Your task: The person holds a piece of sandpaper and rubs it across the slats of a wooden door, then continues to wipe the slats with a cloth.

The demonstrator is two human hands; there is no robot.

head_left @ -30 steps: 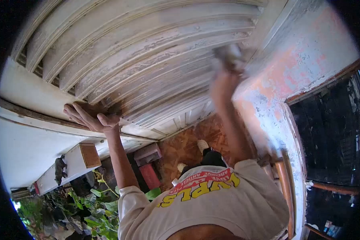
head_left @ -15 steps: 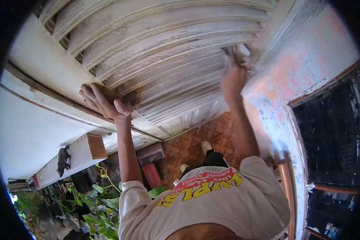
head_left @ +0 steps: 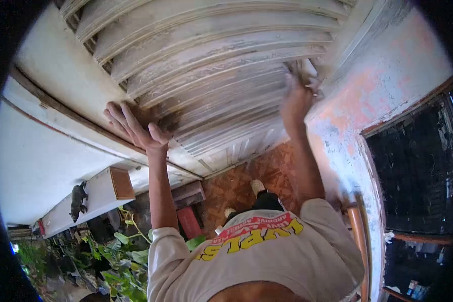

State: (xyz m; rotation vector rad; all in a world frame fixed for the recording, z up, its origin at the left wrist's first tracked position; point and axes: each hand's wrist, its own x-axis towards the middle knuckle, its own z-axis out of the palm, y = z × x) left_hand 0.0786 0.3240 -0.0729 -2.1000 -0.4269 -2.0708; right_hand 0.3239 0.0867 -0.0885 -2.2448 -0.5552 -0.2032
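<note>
A whitish louvered door (head_left: 221, 60) with worn, dirty slats stands in front of me. My left hand (head_left: 136, 128) lies with spread fingers against the door's left edge, beside a dark smudge on the slats. Near the right ends of the slats, my right hand (head_left: 298, 98) has its fingers closed round a pale, crumpled-looking thing (head_left: 308, 70). That thing is blurred and partly hidden, so I cannot make out what it is.
A peeling pink and white wall (head_left: 357, 100) with a dark window (head_left: 412, 161) is on the right. At the left are a white ledge (head_left: 95, 201) with a dark animal figure (head_left: 78, 201) and leafy plants (head_left: 131, 256). Reddish patterned floor (head_left: 231, 191) lies below.
The view has shifted slightly. My right hand has moved a little along the slats, still holding the pale thing; my left hand stays spread on the door's edge.
</note>
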